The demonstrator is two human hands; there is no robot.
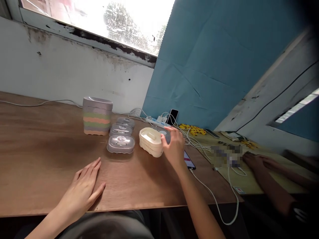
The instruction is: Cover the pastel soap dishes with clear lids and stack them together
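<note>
My left hand (83, 187) lies flat on the wooden table (124, 189), fingers stretched and thumb apart, holding nothing. My right hand (174, 146) is at the right side of a stack of cream oval soap-dish-like trays (151, 141), thumb close to the stack's edge and fingers curved and apart. Partly hidden behind it is a grey box with a clear lid (163, 132); whether the fingertips touch it I cannot tell. Left of the cream stack, three clear-lidded oval boxes (121, 144) stand in a row. Behind them rises a tall stack of lilac, green and peach trays (97, 116).
A power strip (158, 120) with white cables and a phone (172, 117) stand by the wall. Another phone (189, 161) lies by my right forearm, its cable (216, 202) hanging over the edge. Yellow pieces (193, 129) lie farther right. Another person's arms (264, 172) rest on the neighbouring table.
</note>
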